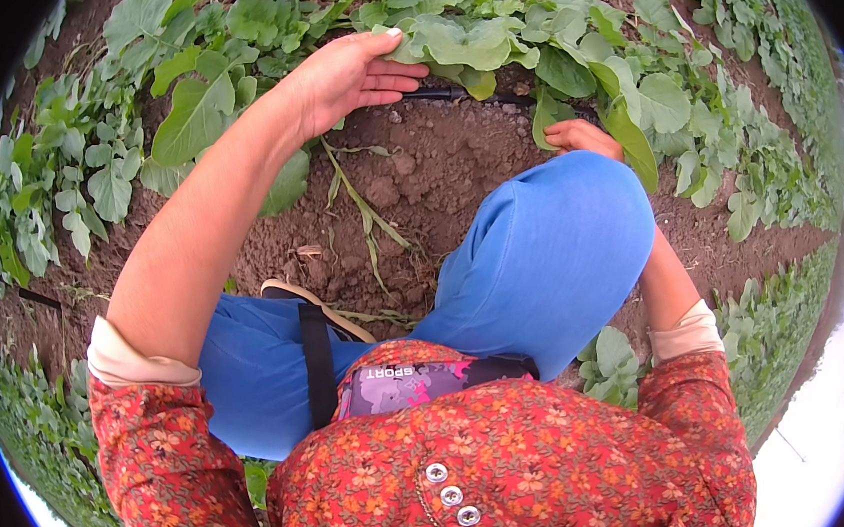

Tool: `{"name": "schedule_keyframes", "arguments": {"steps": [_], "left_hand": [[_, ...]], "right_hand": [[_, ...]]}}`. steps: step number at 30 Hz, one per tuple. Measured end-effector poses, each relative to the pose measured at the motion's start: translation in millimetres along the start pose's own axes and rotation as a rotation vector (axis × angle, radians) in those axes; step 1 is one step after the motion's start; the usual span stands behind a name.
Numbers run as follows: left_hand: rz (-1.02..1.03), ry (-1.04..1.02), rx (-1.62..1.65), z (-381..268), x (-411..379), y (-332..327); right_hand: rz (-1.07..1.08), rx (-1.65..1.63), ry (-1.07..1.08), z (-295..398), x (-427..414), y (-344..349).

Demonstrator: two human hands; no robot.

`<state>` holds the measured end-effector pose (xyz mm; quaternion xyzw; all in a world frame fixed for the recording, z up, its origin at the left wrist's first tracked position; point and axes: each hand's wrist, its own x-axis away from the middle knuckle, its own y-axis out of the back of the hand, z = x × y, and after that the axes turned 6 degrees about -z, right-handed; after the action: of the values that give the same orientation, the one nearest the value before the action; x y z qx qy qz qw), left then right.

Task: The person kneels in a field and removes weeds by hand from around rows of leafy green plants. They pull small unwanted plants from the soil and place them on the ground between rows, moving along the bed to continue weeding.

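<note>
My left hand [368, 76] is at the upper middle, fingers stretched out, its thumb on the edge of a broad green leaf [459, 40] of a leafy crop plant. The other fingers lie below the leaf, close to a black irrigation pipe [441, 93] on the soil. To the right, my right hand [583, 138] rests low among the leaves beside a hanging green leaf [546, 113]. My raised knee hides part of that hand, so its grip is unclear.
My bent knee in blue trousers [577, 227] rises between the arms. Pulled plant stems [364, 208] lie on the brown clods [431, 150]. A shoe [321, 310] shows at lower left. Dense crop rows [104, 163] run on both sides.
</note>
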<state>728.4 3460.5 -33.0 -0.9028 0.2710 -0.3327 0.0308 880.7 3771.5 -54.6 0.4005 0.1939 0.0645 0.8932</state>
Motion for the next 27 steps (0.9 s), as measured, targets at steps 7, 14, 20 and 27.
{"name": "schedule_keyframes", "arguments": {"steps": [7, 14, 20, 27], "left_hand": [[-0.008, 0.004, 0.002, -1.3, 2.8, -2.4], [0.013, 0.015, -0.064, 1.8, 6.8, -2.8], [0.116, 0.045, -0.575, 53.2, 11.6, -10.4], [0.367, -0.022, -1.226, 32.9, 34.4, -5.7]], "right_hand": [[0.174, -0.124, 0.006, 1.2, 1.6, -23.2], [-0.199, -0.547, -0.616, 16.7, -5.5, 19.7], [-0.473, -0.649, -0.594, -2.2, 35.6, 118.4], [-0.095, -0.197, -0.941, 9.8, 90.1, 148.1]]}}
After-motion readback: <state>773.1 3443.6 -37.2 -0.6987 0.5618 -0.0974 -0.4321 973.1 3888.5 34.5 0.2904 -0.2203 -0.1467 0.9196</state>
